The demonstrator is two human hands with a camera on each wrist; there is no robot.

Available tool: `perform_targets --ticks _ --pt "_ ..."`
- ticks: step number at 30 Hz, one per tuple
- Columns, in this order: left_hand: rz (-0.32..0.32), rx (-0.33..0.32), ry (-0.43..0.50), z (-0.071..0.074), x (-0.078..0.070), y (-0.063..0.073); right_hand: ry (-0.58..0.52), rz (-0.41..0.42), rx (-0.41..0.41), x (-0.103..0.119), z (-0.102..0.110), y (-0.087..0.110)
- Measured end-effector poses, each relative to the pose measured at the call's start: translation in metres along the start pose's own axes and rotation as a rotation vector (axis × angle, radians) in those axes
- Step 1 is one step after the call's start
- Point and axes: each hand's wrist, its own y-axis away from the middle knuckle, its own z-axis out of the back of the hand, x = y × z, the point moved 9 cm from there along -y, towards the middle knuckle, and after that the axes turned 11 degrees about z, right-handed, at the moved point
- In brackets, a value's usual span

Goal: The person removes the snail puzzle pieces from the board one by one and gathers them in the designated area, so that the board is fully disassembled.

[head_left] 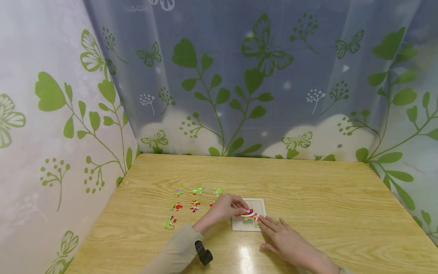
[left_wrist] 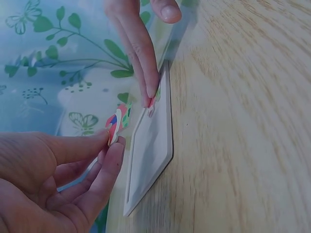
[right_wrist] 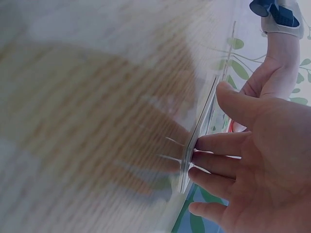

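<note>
My left hand pinches a colourful jigsaw puzzle piece between thumb and fingers, raised above the white puzzle tray. Red, blue, white and green show on that piece. On the tray's right side, the fingertips of my right hand rest on another puzzle piece, mostly covered by them. The right fingers are straight, as the right wrist view also shows. In the left wrist view, the tray's nearer part is bare white inside a raised rim.
Several loose puzzle pieces lie in rough rows on the wooden table, left of the tray. One is partly hidden behind my left hand. A black band is on the left sleeve. Patterned curtains stand behind and beside the table.
</note>
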Motion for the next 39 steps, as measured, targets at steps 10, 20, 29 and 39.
perform_targets --ticks 10,20,29,39 --pt "-0.018 -0.004 0.028 0.013 0.006 0.002 -0.017 -0.002 0.007 0.0 0.0 -0.001" --pt "-0.024 -0.037 0.039 0.036 0.019 0.013 -0.015 0.0 0.012 -0.001 -0.001 -0.002" --pt "-0.021 -0.018 0.117 0.055 0.039 0.027 -0.008 0.008 0.004 -0.001 0.0 -0.002" --pt "0.002 -0.052 0.133 0.081 0.063 0.041 -0.02 0.016 0.005 0.001 0.001 -0.002"
